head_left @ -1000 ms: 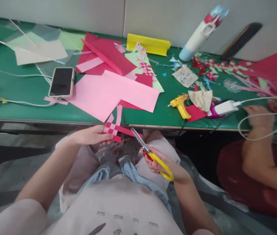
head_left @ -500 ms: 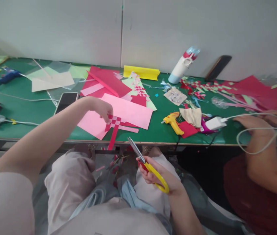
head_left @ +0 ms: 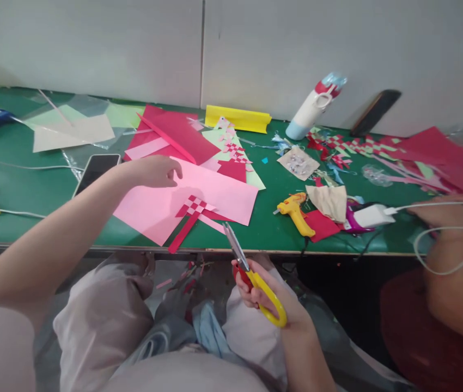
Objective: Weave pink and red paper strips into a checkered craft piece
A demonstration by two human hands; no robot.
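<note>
My left hand [head_left: 160, 170] hovers over the pink paper sheet [head_left: 231, 191], its fingers curled loosely and apart, holding nothing. Just below it lies a woven red and pink paper piece [head_left: 195, 204], with a long red strip [head_left: 185, 231] reaching the table's front edge. My right hand [head_left: 256, 283] is wrapped round scissors with yellow and red handles [head_left: 270, 298], in front of the table edge above my lap. The scissor blades point up and left, their tips near the end of a pink strip [head_left: 212, 223].
Right of the pink sheet lie a yellow glue gun [head_left: 296, 212], a beige cloth pouch [head_left: 328, 201] and a white bottle [head_left: 309, 113]. A phone [head_left: 97, 170] is under my left forearm. A co-worker's arm [head_left: 452, 250] is at the far right.
My left hand has let go of the woven piece and lifted away up and left. The woven piece now lies turned on the pink sheet. The view has shifted slightly.
</note>
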